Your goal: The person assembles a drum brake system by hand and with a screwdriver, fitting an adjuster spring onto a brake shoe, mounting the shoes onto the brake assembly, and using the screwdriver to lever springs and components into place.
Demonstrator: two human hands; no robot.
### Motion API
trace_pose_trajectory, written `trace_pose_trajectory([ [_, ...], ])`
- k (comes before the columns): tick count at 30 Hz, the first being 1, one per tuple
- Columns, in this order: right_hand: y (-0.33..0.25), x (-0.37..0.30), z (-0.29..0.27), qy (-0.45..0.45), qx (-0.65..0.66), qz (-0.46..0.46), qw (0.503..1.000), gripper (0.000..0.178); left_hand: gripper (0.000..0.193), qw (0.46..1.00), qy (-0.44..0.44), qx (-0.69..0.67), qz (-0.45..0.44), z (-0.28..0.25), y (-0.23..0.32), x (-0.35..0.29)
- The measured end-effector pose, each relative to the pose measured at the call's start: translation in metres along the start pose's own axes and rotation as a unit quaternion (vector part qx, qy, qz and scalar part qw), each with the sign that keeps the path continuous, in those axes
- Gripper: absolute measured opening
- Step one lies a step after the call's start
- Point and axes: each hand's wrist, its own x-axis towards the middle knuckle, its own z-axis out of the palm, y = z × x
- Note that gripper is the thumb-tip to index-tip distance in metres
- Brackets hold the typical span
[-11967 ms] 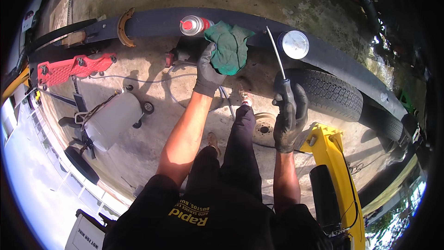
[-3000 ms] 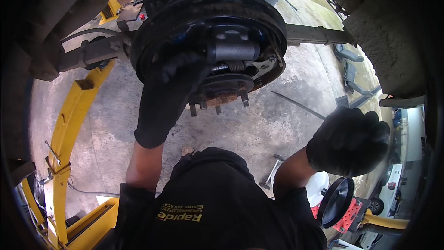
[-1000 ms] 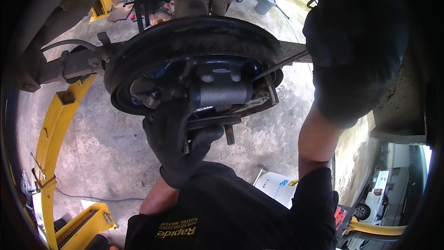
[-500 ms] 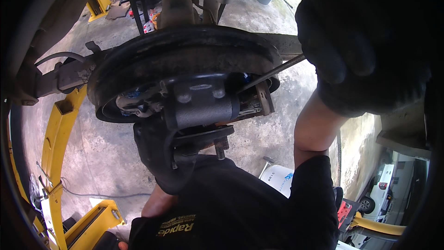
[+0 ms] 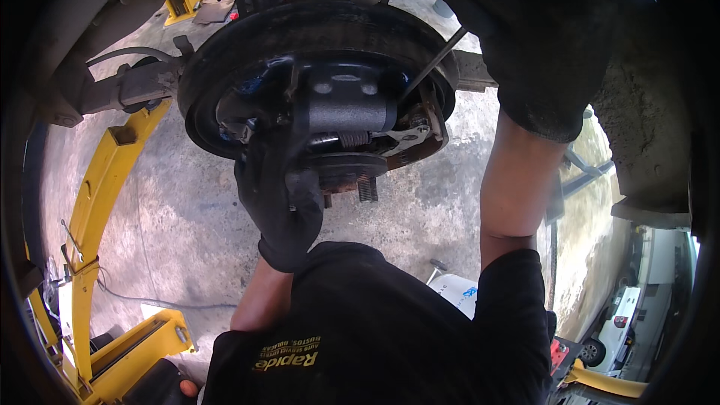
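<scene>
The wide round black metal backing plate (image 5: 322,36) faces the worker at chest height, or so it looks from here, with a dull grey metal cylinder (image 5: 346,115) lying crosswise inside its rim. The worker's right hand (image 5: 529,41), in a black glove, is up beyond the plate's right edge, fingers curled tight round a straight, thin steel tool (image 5: 433,64) – its grip is hidden in the fist, and the shaft slants down to the cylinder's right end. I can't make out whether the tip touches it. The left hand (image 5: 281,191), gloved in black too, is at the plate's lower left edge, fingers bent upward by the cylinder's left end; how far they close, and on what, I cannot tell. Under the cylinder runs a small dark coil spring (image 5: 355,139), and below that a round dark hub flange (image 5: 352,163) with a threaded steel stud (image 5: 367,189) pointing down. A bent yellow steel arm (image 5: 112,180) stands off to the left – well apart from the plate – above the stained grey concrete floor (image 5: 202,232).
</scene>
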Motion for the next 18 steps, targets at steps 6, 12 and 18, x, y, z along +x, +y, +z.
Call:
trace_pose_trajectory([
  [6,-0.005,0.001,0.022,-0.012,-0.013,0.05,0.999,0.028,0.049,0.999,0.026,-0.035,-0.016,0.0,0.004,0.003],
  [12,-0.005,0.009,0.016,-0.044,-0.01,0.097,0.994,0.024,0.043,0.998,0.053,-0.026,0.001,0.007,-0.003,-0.008],
  [18,0.008,0.024,0.002,-0.097,0.039,0.147,0.984,0.024,0.046,0.998,0.047,-0.04,-0.022,0.004,0.002,-0.008],
])
